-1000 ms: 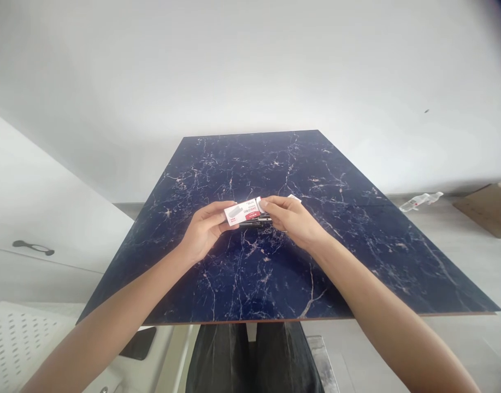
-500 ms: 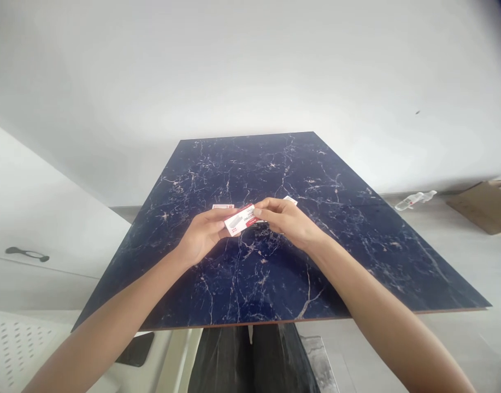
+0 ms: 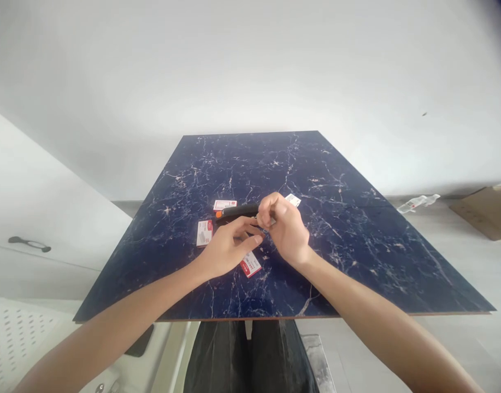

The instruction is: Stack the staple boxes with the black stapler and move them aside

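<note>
Both my hands meet over the middle of a dark blue marbled table point(image 3: 336, 262). My left hand point(image 3: 228, 248) has its fingers stretched toward a black stapler with an orange tip point(image 3: 236, 210). My right hand point(image 3: 285, 229) is curled in a pinch at the stapler's right end, on something small I cannot make out. A red-and-white staple box point(image 3: 251, 265) lies on the table just below my hands. Two more such boxes lie to the left, one point(image 3: 204, 233) near my left hand and one point(image 3: 224, 204) behind the stapler.
A small white box point(image 3: 293, 200) lies behind my right hand. A white cabinet with a dark handle point(image 3: 29, 244) stands at the left. On the floor at right are a plastic bottle point(image 3: 418, 203) and a cardboard box point(image 3: 485, 211). My dark-trousered legs point(image 3: 250, 355) show under the table edge.
The staple box I held in both hands now lies on the table. Both hands have gone to the black stapler, which is now uncovered, as are two boxes at the left.
</note>
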Motion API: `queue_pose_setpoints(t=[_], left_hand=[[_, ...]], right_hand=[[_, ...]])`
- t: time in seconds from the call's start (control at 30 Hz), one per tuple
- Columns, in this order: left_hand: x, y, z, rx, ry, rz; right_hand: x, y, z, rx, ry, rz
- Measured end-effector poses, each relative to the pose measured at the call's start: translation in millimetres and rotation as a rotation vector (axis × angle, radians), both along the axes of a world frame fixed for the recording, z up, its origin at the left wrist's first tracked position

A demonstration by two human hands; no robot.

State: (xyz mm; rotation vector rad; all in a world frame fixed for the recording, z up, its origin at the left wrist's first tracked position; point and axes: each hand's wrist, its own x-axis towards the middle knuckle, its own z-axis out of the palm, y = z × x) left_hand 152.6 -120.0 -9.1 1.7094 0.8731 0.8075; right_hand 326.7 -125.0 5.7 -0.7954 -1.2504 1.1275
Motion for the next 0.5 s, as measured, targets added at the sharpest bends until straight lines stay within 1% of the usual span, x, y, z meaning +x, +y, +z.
queue_pose_setpoints(t=[0.07, 0.13, 0.23, 0.3, 0.33, 0.4, 0.5], left_hand=[[2.5, -0.6, 0.4, -0.173, -0.104, -0.022], [2.0, 2.3, 0.8, -0.261, -0.163, 0.013], [-1.2, 8.5, 0.2, -0.331, -0.206, 0.073], [-3.1, 11.3, -0.3, -0.361, -0.215, 0.087], [-3.6, 11.9, -0.2, -0.370, -0.221, 0.086], [-4.4, 11.6, 1.5, -0.403, -0.258, 0.056], [-5.1, 9.9, 5.7, -0.493, -0.313, -0.054]], right_hand=[[-7.3, -8.8, -7.8, 0.118, -0.074, 0.031], [-9.9, -13.3, -11.4, 0.167, -0.105, 0.093], [-9.5, -12.3, -11.5, 0.131, -0.064, 0.223], [-8.7, -9.9, -11.2, 0.126, -0.060, 0.278], [-8.4, -9.3, -11.3, 0.141, -0.079, 0.279], [-8.3, -10.1, -11.7, 0.212, -0.150, 0.228], [-9.8, -15.2, -11.0, 0.378, -0.231, 0.118]])
